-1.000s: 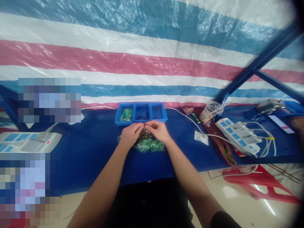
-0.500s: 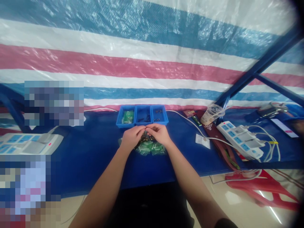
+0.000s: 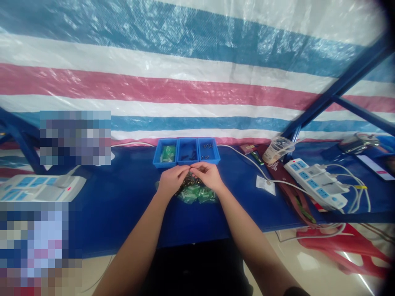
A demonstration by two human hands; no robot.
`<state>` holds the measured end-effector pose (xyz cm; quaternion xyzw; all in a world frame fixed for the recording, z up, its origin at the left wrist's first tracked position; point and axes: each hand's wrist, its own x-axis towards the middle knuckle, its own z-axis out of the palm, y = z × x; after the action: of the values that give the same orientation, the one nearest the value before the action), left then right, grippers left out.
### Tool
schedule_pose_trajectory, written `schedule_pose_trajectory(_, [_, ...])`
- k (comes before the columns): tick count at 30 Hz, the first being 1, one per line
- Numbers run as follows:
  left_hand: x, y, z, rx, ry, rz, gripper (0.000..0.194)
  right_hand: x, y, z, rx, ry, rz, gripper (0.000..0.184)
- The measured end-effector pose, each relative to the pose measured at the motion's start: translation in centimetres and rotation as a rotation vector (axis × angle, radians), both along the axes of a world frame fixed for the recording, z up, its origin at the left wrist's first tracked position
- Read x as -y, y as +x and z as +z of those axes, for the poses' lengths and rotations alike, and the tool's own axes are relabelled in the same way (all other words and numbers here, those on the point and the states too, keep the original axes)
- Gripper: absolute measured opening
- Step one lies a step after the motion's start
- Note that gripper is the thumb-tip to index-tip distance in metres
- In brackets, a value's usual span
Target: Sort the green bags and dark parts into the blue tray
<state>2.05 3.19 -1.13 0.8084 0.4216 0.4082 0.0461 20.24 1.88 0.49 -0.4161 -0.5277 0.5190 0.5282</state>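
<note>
My left hand [image 3: 171, 179] and my right hand [image 3: 207, 176] meet fingertip to fingertip over a small heap of dark and brassy parts [image 3: 189, 181] on the blue table [image 3: 123, 197]. Both hands are closed in a pinch on something too small to make out. Under and in front of the heap lie several green pieces in clear wrapping [image 3: 197, 194]. Just beyond the hands stands a row of three small blue bins [image 3: 187, 151]: the left one holds green pieces, the other two hold small dark parts.
A white power strip [image 3: 317, 188] with plugged cables lies at the right, with a plastic cup [image 3: 277, 149] behind it and a small white packet [image 3: 266, 184] nearer. Another power strip [image 3: 40, 187] sits at the left. A striped tarp hangs behind. A red stool [image 3: 339, 242] stands below right.
Both hands stay pinched together over the heap with only slight finger movement. The view has drifted a little, so everything sits slightly lower and to the right.
</note>
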Motion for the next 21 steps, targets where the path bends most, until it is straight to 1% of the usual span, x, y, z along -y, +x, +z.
schedule_pose_trajectory(6, [0.14,-0.13,0.36,-0.008,-0.011,-0.002,0.023,0.09,-0.28,-0.14,-0.042,0.021,0.008,0.031])
schedule_pose_trajectory(14, [0.10,-0.12,0.16,-0.019,-0.017,-0.004,0.025,0.15,-0.17,0.10,0.007,0.044,-0.016,0.033])
schedule_pose_trajectory(19, [0.15,0.02,0.23,0.001,-0.022,0.043,0.024,0.14,-0.07,0.27,0.004,0.039,-0.019,0.031])
schedule_pose_trajectory(21, [0.10,0.06,0.17,0.004,-0.016,0.042,0.024,0.13,-0.03,0.31,0.009,0.027,-0.020,0.032])
